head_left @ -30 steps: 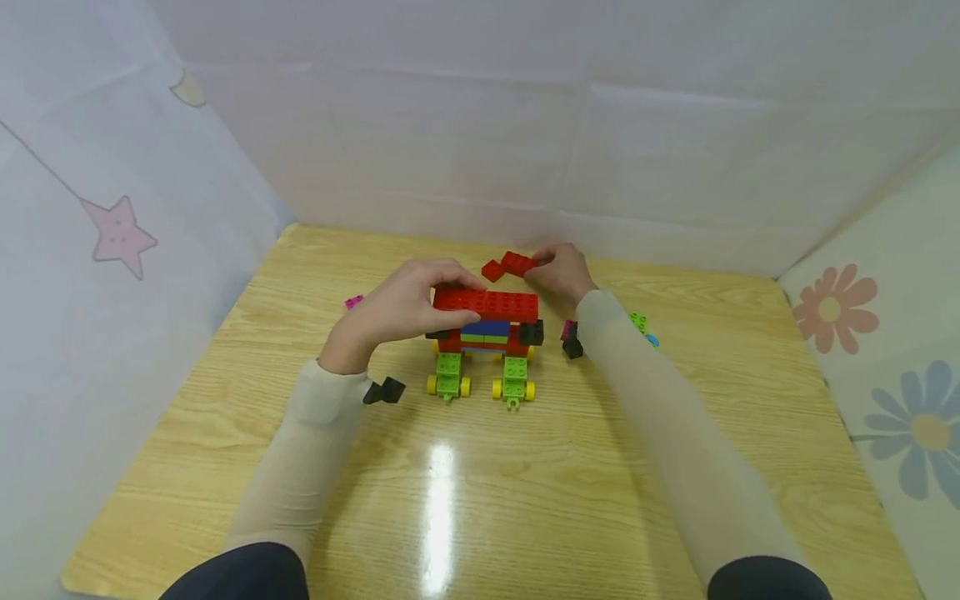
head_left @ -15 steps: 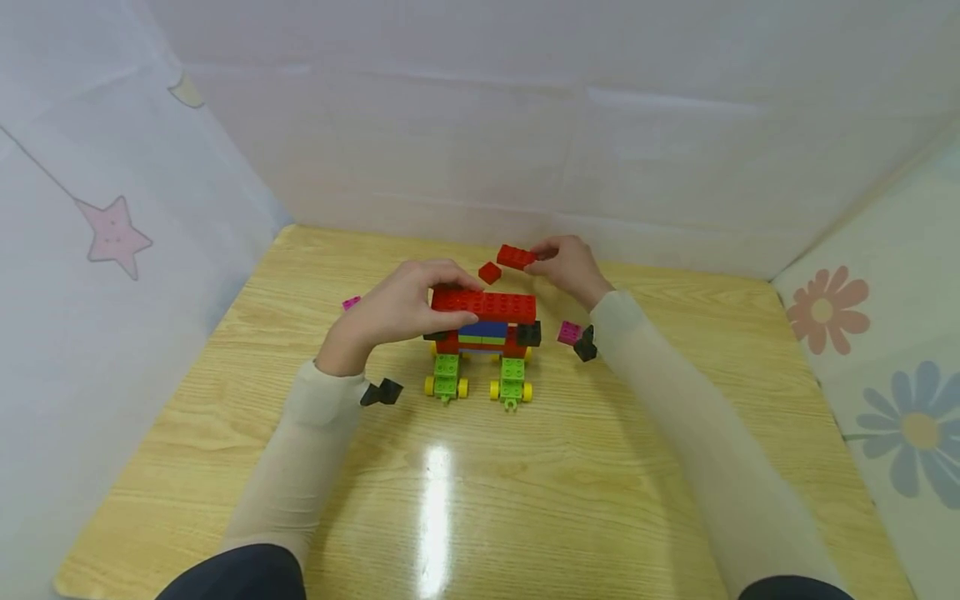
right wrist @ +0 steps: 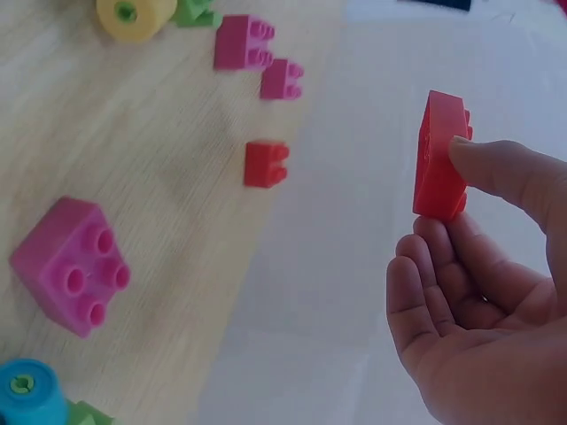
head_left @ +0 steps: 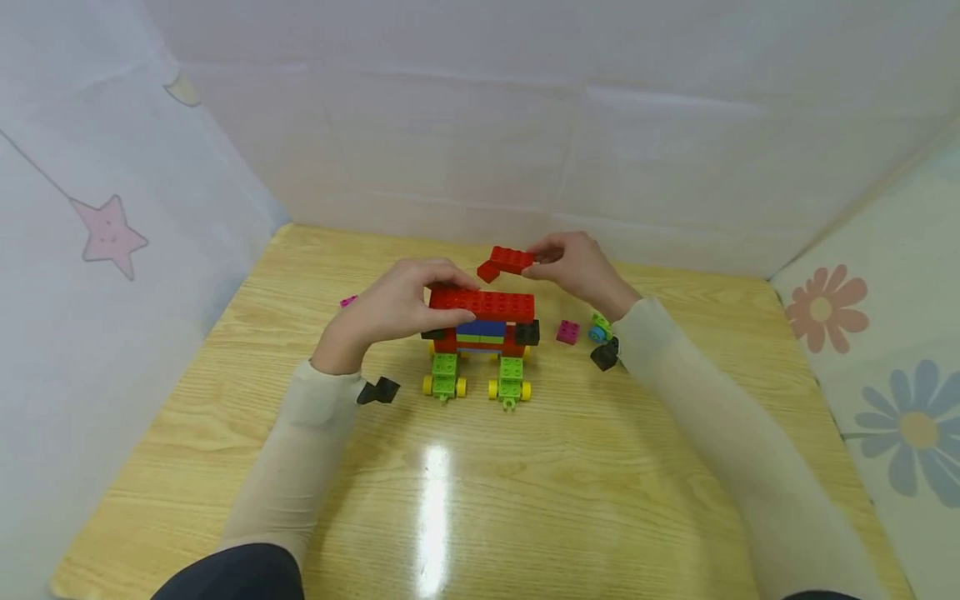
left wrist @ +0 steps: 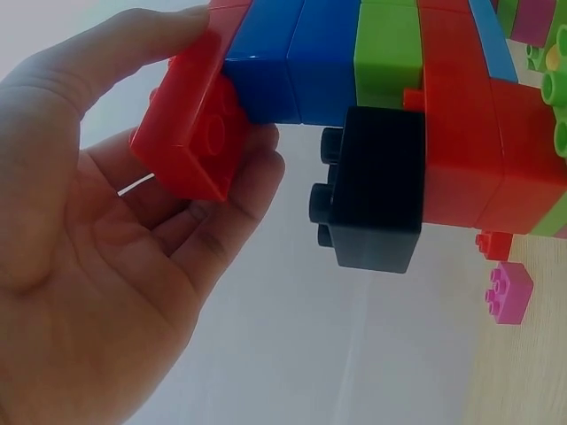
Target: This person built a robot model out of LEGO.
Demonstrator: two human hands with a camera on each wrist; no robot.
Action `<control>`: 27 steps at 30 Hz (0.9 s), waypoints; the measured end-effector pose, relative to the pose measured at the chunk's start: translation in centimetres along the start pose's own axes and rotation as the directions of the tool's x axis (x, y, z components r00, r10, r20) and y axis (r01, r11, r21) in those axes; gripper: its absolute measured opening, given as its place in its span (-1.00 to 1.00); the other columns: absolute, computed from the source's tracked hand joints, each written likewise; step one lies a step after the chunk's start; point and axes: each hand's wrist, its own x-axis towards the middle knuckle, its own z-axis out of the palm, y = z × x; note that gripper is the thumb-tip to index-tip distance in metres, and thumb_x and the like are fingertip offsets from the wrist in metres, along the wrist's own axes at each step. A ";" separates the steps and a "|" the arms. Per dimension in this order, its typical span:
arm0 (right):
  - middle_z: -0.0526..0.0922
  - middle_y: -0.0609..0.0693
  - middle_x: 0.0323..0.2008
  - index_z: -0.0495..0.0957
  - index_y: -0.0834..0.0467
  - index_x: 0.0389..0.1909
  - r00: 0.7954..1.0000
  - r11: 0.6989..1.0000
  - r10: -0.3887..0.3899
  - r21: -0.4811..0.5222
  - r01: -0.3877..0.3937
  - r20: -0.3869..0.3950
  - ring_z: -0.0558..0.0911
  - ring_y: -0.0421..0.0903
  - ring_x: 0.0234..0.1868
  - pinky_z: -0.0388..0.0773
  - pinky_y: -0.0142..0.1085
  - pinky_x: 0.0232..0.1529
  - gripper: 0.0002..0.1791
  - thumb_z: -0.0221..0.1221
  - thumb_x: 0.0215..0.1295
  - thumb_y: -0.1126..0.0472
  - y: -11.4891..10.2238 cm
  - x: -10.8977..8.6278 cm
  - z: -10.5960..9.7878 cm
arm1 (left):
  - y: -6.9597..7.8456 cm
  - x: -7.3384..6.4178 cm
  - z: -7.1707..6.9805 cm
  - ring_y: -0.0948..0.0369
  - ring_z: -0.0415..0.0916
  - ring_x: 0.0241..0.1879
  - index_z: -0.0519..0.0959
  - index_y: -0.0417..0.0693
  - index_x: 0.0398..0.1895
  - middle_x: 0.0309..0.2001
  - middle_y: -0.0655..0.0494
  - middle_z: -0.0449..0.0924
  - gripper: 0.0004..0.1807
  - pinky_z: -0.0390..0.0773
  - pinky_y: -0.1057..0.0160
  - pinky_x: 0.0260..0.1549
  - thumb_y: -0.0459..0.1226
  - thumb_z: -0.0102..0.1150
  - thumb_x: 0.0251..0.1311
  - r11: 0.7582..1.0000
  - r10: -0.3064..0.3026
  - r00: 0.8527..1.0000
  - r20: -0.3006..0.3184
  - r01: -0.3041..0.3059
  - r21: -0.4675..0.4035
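Note:
A built toy-brick vehicle (head_left: 482, 328) stands on the table, with a long red top, blue and green bricks below and lime wheeled bases in front. My left hand (head_left: 393, 307) grips the left end of the red top brick (left wrist: 184, 124), thumb on one side and fingers on the other. A black brick (left wrist: 381, 190) juts from the vehicle's side. My right hand (head_left: 579, 267) pinches a loose red brick (right wrist: 440, 155) between thumb and fingers, behind the vehicle and above the table. A small red brick (right wrist: 265, 164) lies on the table beyond it.
To the right of the vehicle lie a pink brick (head_left: 567, 332) and a lime piece with a blue wheel (head_left: 598, 328). Two pink bricks (right wrist: 242, 42) lie near the table's back edge, partly behind my left hand in the head view. A white patterned cloth (head_left: 480, 150) hangs behind the table.
My right hand has lifted the red brick off the table and moved it slightly left, while its wrist has swung out to the right. The left hand keeps its grip on the vehicle.

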 end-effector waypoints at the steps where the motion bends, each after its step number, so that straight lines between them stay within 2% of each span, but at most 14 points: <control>1: 0.76 0.09 0.27 0.69 0.08 0.39 1.000 1.000 -0.005 -0.005 0.005 0.005 0.69 0.09 0.26 0.67 0.09 0.38 -0.49 0.44 0.53 0.00 -0.3 -0.2 0.0 | 0.0 0.0 0.0 0.13 0.62 -0.02 0.76 0.13 0.33 0.16 0.18 0.81 -0.56 0.62 0.02 0.02 -0.08 0.53 0.44 1.000 0.001 1.000 0.000 -0.001 0.000; 12: 0.77 0.02 0.19 0.70 0.07 0.33 0.996 0.997 -0.081 -0.005 0.082 0.032 0.72 0.03 0.17 0.70 0.04 0.32 -0.52 0.46 0.51 -0.01 -2.7 -2.9 0.3 | -0.1 -0.2 -0.3 0.14 0.69 0.10 0.77 0.11 0.30 0.13 0.18 0.82 -0.57 0.65 -0.01 0.17 -0.09 0.55 0.43 1.000 -0.002 1.000 -0.007 0.002 -0.002; 22: 0.77 0.03 0.19 0.70 0.07 0.33 0.991 0.991 -0.127 0.036 0.126 0.031 0.73 0.03 0.16 0.68 0.05 0.34 -0.53 0.46 0.50 0.02 -4.4 -4.7 0.2 | -0.2 -0.4 -0.4 0.13 0.66 0.05 0.79 0.06 0.24 0.09 0.18 0.81 -0.61 0.65 -0.02 0.14 -0.10 0.56 0.41 1.000 0.002 1.000 -0.014 -0.002 0.001; 27: 0.77 0.01 0.15 0.71 0.05 0.30 0.991 0.990 -0.133 0.050 0.132 0.028 0.72 0.01 0.13 0.68 0.03 0.31 -0.54 0.46 0.49 0.00 -5.0 -5.4 0.2 | -0.3 -0.5 -0.6 0.12 0.68 0.14 0.80 0.07 0.22 0.12 0.18 0.81 -0.62 0.66 -0.05 0.25 -0.09 0.56 0.41 1.000 -0.003 1.000 -0.012 0.003 0.015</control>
